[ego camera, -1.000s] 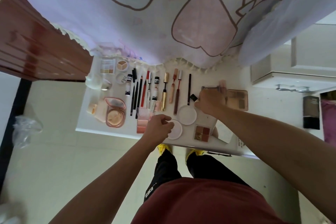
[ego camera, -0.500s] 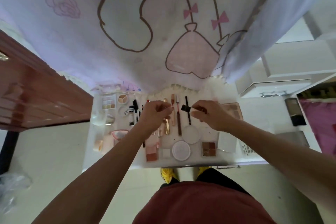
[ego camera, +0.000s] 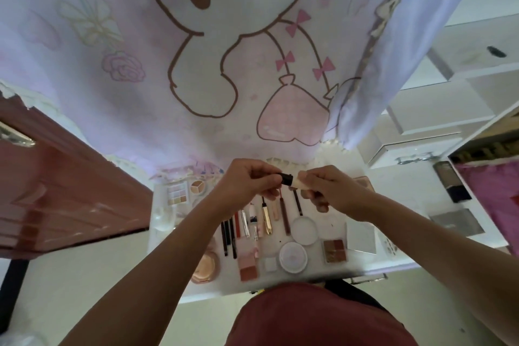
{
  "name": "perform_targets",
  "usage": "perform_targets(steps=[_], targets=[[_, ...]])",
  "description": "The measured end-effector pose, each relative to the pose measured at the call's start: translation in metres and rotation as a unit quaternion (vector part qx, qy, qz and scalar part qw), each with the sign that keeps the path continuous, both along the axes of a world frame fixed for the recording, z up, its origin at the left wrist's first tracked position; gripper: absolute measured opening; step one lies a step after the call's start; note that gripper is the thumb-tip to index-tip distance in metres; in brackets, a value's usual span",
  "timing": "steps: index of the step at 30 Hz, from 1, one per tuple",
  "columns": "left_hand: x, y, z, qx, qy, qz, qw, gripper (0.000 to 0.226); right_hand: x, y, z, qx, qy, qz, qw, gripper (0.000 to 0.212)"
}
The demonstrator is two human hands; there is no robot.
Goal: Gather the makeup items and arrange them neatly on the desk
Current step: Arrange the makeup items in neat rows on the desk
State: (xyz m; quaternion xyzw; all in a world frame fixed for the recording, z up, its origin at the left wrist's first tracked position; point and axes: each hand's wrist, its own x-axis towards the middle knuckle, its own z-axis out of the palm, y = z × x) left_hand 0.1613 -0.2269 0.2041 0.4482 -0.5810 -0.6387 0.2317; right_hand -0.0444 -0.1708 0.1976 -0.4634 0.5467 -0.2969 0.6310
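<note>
Above the white desk both hands hold one small makeup tube. My left hand pinches its black cap end, and my right hand grips its beige body. Below them a row of pencils, lipsticks and wands lies side by side. In front of that row sit two round white compacts, a brown eyeshadow palette, a pink blush palette and a round peach powder case. A pale eyeshadow palette and a small round palette lie at the back left.
A pink and white cartoon curtain hangs behind the desk. A reddish wooden door stands at the left. White drawers and a dark phone-like slab are at the right. A square mirror lies on the desk's right part.
My hands rose from the desk and came together; the small tube picked up by my right hand is now held by both. The camera has tilted upward.
</note>
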Motion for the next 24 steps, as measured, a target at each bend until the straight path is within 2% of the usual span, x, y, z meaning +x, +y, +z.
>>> perform_targets(steps=[6, 10, 12, 15, 17, 19, 22, 24], targets=[[0.007, -0.001, 0.007, -0.013, -0.002, -0.006, 1.0, 0.015, 0.011, -0.001, 0.005, -0.06, 0.012, -0.004, 0.998, 0.035], [0.012, 0.001, 0.004, -0.006, -0.002, 0.008, 1.0, 0.017, 0.015, 0.0, 0.007, -0.117, 0.081, -0.013, 0.99, 0.015], [0.013, 0.002, 0.003, -0.004, -0.001, 0.015, 1.0, 0.019, 0.016, 0.002, 0.007, -0.101, 0.066, -0.027, 0.992, 0.013], [0.013, 0.004, 0.003, -0.006, -0.006, 0.017, 1.0, 0.02, 0.016, 0.004, 0.008, -0.015, 0.019, -0.043, 0.999, 0.031], [0.013, 0.004, 0.004, -0.007, -0.003, 0.016, 1.0, 0.02, 0.015, 0.004, 0.01, 0.01, 0.018, -0.044, 0.999, 0.035], [0.014, 0.003, 0.005, -0.013, -0.001, 0.014, 1.0, 0.019, 0.014, 0.003, 0.011, 0.005, 0.018, -0.037, 0.999, 0.028], [0.017, 0.002, 0.007, -0.022, -0.001, 0.019, 1.0, 0.019, 0.014, 0.001, 0.013, 0.006, 0.004, -0.038, 0.999, 0.008], [0.019, 0.001, 0.008, -0.025, -0.004, 0.018, 1.0, 0.019, 0.015, -0.001, 0.014, 0.026, -0.009, -0.042, 0.999, 0.015]])
